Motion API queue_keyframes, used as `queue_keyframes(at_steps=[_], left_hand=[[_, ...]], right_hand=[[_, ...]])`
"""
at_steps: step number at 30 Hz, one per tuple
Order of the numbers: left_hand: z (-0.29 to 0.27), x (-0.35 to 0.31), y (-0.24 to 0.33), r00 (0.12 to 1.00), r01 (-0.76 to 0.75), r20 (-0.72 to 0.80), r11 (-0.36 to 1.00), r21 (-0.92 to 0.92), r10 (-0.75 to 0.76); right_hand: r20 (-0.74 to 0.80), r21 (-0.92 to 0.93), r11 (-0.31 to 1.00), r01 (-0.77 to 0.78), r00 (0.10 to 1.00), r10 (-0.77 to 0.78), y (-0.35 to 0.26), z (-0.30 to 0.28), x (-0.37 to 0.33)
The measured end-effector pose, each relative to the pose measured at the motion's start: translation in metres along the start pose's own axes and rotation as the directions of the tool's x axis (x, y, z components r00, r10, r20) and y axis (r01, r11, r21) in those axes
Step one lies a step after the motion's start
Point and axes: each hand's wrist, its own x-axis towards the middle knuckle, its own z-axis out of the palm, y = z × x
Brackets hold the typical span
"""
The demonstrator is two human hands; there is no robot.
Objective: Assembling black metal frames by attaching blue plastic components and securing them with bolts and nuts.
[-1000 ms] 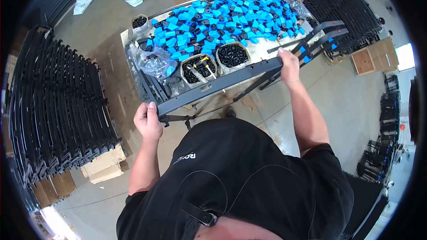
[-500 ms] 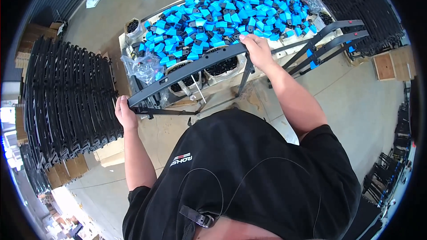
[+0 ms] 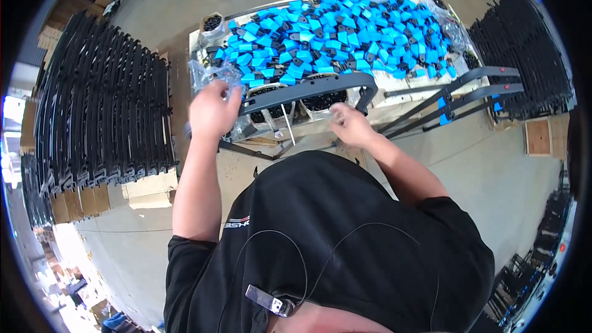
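A dark grey curved metal frame bar [image 3: 302, 91] lies across the near side of the table, its right end bent down. My left hand [image 3: 211, 113] is over the bar's left end, beside a clear plastic bag [image 3: 225, 74]; its thumb stands apart from the fingers, with nothing visible in it. Just below the bar's right end is my right hand [image 3: 353, 126], off the bar, fingers loosely bent and apart, holding nothing visible. Behind the bar stand two sacks of small black parts, the left sack [image 3: 266, 115] and the right sack [image 3: 322, 101].
Blue-and-black plastic parts [image 3: 339, 31] are heaped on the table [image 3: 404, 89]. Two grey bars [image 3: 472, 89] jut out at its right end. Tall stacks of black frames stand left [image 3: 108, 105] and right [image 3: 524, 55]. A wooden box [image 3: 538, 137] sits at right.
Both hands have let go of the bar. My left hand has moved up and right toward the plastic bag; my right hand has dropped below the bar. The view has shifted.
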Motion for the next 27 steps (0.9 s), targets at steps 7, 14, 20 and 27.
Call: queue_keyframes(at_steps=[7,14,20,27], left_hand=[[-0.011,0.004,-0.002,0.965,0.110,0.234,0.993,0.044,-0.117],[-0.015,0.004,-0.004,0.969,0.125,0.211,0.992,0.015,-0.126],[-0.016,0.004,-0.006,0.978,0.101,0.187,0.994,-0.043,-0.092],[-0.016,0.006,-0.006,0.975,0.083,0.210,0.996,-0.033,-0.075]], right_hand=[[0.224,-0.650,0.751,-0.118,0.914,0.337,-0.023,0.023,0.110],[0.192,-0.607,0.791,-0.075,0.952,0.237,-0.017,0.027,0.115],[0.072,-0.615,0.788,0.005,0.996,0.050,0.014,0.023,0.113],[-0.005,-0.611,0.785,0.100,0.991,-0.130,0.045,0.028,0.121]])
